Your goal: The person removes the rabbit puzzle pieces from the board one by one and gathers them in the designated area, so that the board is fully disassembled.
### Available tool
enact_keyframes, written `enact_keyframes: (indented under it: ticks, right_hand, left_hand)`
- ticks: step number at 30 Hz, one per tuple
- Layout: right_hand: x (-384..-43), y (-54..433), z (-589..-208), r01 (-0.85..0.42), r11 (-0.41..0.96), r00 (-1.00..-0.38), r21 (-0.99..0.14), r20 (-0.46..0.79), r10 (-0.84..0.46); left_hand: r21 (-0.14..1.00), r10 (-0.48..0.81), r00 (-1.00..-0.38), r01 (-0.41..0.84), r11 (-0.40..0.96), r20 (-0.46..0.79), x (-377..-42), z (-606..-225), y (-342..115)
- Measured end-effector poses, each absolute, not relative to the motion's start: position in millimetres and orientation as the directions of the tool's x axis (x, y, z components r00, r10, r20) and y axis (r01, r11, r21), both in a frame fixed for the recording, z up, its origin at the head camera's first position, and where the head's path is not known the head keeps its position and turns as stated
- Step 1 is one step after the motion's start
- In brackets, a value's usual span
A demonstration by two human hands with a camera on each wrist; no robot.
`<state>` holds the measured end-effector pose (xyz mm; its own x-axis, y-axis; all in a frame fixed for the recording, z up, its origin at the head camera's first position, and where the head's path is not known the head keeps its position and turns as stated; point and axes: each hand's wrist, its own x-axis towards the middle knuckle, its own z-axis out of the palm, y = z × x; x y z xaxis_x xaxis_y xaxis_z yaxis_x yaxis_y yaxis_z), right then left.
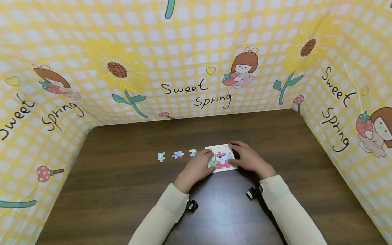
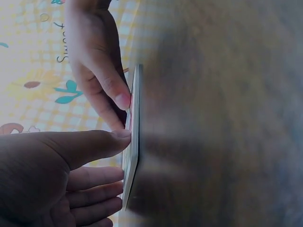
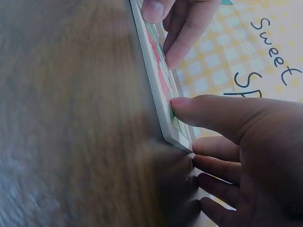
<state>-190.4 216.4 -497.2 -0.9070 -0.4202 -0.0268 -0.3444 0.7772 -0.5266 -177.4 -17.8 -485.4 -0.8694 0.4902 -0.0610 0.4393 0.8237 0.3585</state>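
A small framed jigsaw puzzle [image 1: 222, 160] with a white border and a pink-and-white cartoon animal lies on the brown table. From its left side my left hand [image 1: 197, 167] reaches over it, with thumb and fingertips touching the picture and frame. My right hand [image 1: 249, 159] is at the right side, its thumb [image 3: 189, 106] pressing on the picture near the edge. The right index fingertip touches the frame's corner, and the other right fingers reach down beside it toward the table. Fingers of both hands are mostly straight. Part of the picture is hidden under the left hand.
Three loose jigsaw pieces lie in a row left of the frame: a left piece [image 1: 161, 156], a middle piece [image 1: 178, 154] and a right piece [image 1: 192, 152] close to the left hand. Yellow checked cloth [image 1: 183, 61] walls the table [image 1: 122, 190] at the back and sides.
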Motion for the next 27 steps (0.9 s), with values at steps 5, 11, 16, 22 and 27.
enact_keyframes:
  ticks: [5,11,16,22,27]
  right_hand:
    - [-191.8,214.7,-497.9,-0.344,0.772,-0.905,-0.535,-0.029,-0.424]
    - [-192.6,215.1,-498.1,-0.351,0.771,-0.905,-0.531,-0.020,-0.425]
    - [-192.1,214.9,-498.7,-0.355,0.767,-0.903,-0.534,-0.018,-0.430]
    - [-190.7,214.4,-498.1,-0.350,0.771,-0.908,-0.533,-0.008,-0.418]
    - [-187.8,206.2,-496.2,-0.331,0.805,-0.928,-0.492,0.013,-0.373]
  left_hand:
    - [0.373,0.481,-0.872,0.420,0.827,-0.086,-178.0,-485.9,-21.2]
    - [0.370,0.484,-0.870,0.418,0.829,-0.101,-180.2,-485.6,-22.4]
    - [0.360,0.482,-0.870,0.417,0.834,-0.109,-180.7,-487.0,-23.4]
    - [0.376,0.481,-0.871,0.415,0.829,-0.098,-181.6,-487.9,-25.0]
    - [0.383,0.469,-0.876,0.398,0.834,-0.111,-180.8,-487.2,-25.1]
